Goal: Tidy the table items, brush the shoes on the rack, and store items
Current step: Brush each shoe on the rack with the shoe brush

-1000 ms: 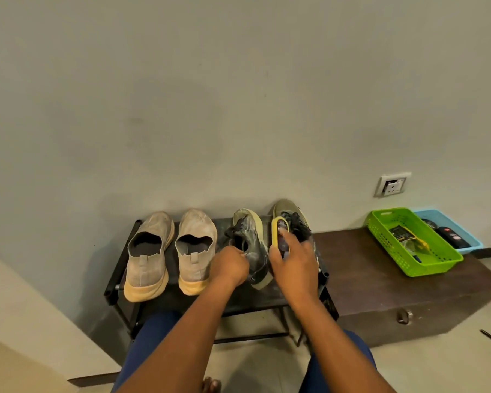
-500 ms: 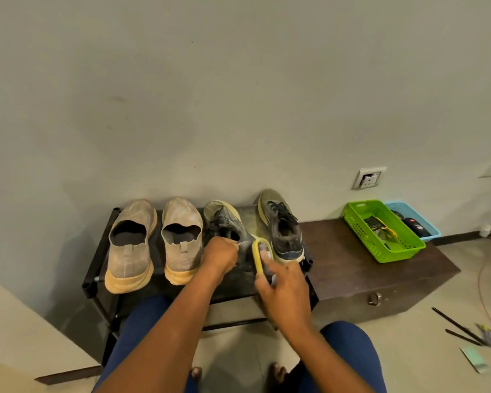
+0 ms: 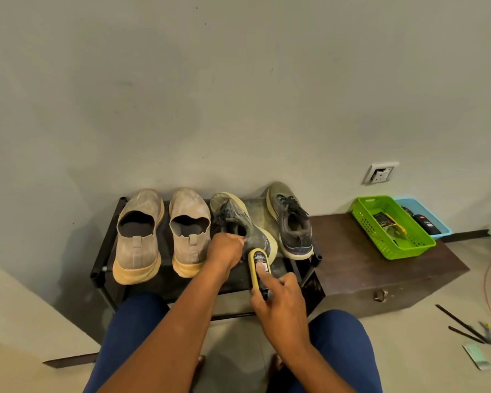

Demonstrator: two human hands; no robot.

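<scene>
On the black shoe rack stand two beige slip-on shoes at the left and a grey laced sneaker at the right. Between them a second grey sneaker lies tilted on its side, its pale sole showing. My left hand grips that tilted sneaker at its opening. My right hand holds a yellow shoe brush, index finger stretched along its back, at the sneaker's heel end.
A dark wooden chest adjoins the rack on the right, carrying a green basket and a blue tray with small items. Black sticks and papers lie on the floor at right. My knees are close below the rack.
The brush has come back from the toe area toward the heel of the tilted sneaker. The view has shifted, showing more floor at the right. My left hand stays on the shoe.
</scene>
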